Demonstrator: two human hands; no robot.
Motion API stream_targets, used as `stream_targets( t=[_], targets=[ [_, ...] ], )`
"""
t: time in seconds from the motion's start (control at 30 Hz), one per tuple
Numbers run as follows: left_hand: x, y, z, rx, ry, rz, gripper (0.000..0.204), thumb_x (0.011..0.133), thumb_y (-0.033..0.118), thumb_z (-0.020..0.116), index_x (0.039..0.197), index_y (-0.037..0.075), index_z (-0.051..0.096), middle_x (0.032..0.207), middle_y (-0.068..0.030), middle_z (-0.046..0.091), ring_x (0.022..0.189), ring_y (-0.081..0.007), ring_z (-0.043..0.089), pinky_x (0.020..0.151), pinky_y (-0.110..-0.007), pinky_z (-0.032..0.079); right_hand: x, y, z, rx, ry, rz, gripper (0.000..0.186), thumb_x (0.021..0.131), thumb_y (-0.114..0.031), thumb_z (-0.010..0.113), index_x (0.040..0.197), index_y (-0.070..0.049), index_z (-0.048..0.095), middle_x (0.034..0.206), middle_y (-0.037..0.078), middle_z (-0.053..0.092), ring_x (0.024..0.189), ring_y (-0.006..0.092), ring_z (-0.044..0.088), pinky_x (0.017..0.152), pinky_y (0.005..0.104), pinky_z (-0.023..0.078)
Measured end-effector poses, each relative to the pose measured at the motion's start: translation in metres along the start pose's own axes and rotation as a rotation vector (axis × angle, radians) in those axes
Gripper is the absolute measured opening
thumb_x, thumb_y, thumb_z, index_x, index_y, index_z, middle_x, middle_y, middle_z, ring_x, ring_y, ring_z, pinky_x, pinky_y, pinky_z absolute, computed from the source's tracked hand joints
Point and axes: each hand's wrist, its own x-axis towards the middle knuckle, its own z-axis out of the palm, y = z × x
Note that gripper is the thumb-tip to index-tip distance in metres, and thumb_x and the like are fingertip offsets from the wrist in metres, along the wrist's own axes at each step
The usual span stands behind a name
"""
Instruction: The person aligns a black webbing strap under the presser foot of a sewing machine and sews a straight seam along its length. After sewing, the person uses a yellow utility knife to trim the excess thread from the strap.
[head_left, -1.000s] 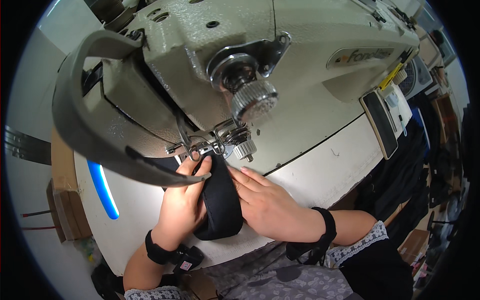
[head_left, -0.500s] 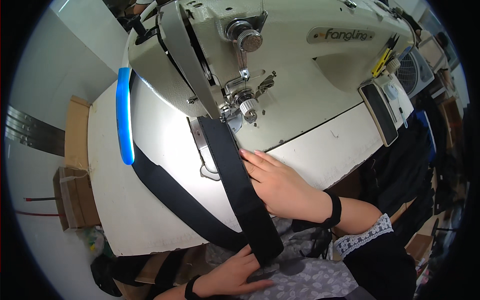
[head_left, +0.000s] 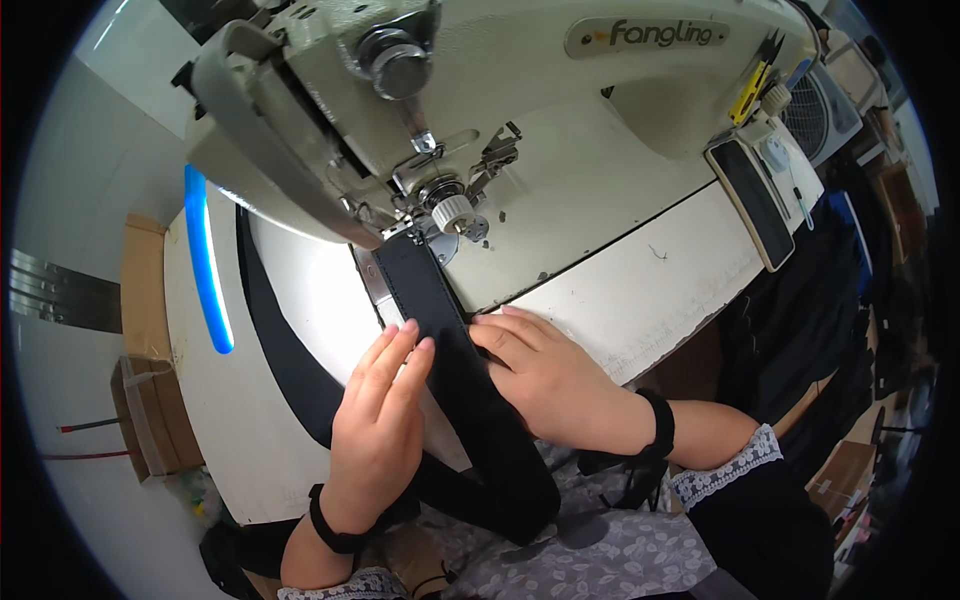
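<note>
A wide black strap [head_left: 490,420] runs from under the sewing machine's needle area [head_left: 412,228] down toward my lap, where it folds back and loops up the left side of the table. My left hand [head_left: 378,430] lies over the strap's left edge, its fingers stretched out and pointing at the machine. Along the right edge of the same strap rests my right hand [head_left: 565,385], fingers extended flat, the fingertips touching the edge and the white tabletop. The needle tip itself is hidden behind the machine's head [head_left: 270,130].
A lit lamp bar with a blue casing [head_left: 208,260] is at the left. On the right stand a phone [head_left: 750,205] and yellow thread snips [head_left: 752,92]. Cardboard boxes [head_left: 155,420] sit beyond the table's left side. Dark cloth [head_left: 800,330] hangs at the right.
My left hand has come up from the strap's fold near my lap to its left edge by the machine. My right hand has stayed beside the strap. The view has shifted slightly.
</note>
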Motion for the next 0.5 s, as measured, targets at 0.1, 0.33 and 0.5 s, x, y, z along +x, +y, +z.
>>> stream_targets(
  t=[0.1, 0.33, 0.5],
  targets=[
    [0.012, -0.005, 0.017, 0.111, -0.182, 0.154, 0.057, 0.074, -0.016, 0.052, 0.129, 0.0, 0.058, 0.134, -0.0172, 0.057, 0.126, -0.0372, 0.054, 0.101, -0.043, 0.048, -0.012, -0.006, 0.009, 0.038, 0.133, 0.059, 0.028, 0.073, -0.006, 0.064, 0.1, 0.003, 0.066, 0.106, 0.012, 0.059, 0.106, 0.0281, 0.058, 0.096, 0.0401, 0.046],
    [0.007, -0.004, 0.028, 0.178, -0.175, 0.175, 0.044, 0.076, -0.004, 0.06, 0.12, -0.003, 0.063, 0.123, -0.0187, 0.064, 0.115, -0.0337, 0.063, 0.091, -0.038, 0.055, -0.031, -0.014, 0.007, 0.067, 0.213, 0.165, 0.027, 0.074, -0.004, 0.064, 0.101, 0.0, 0.066, 0.09, 0.007, 0.057, 0.087, 0.0231, 0.059, 0.08, 0.0356, 0.048],
    [0.007, -0.005, 0.024, 0.135, -0.192, 0.182, 0.047, 0.073, -0.008, 0.059, 0.119, -0.002, 0.064, 0.122, -0.0183, 0.064, 0.113, -0.034, 0.064, 0.091, -0.038, 0.055, -0.031, -0.018, 0.013, 0.151, 0.331, 0.186, 0.026, 0.08, -0.01, 0.062, 0.105, -0.001, 0.063, 0.101, 0.009, 0.059, 0.097, 0.024, 0.06, 0.088, 0.0374, 0.049]
  ],
)
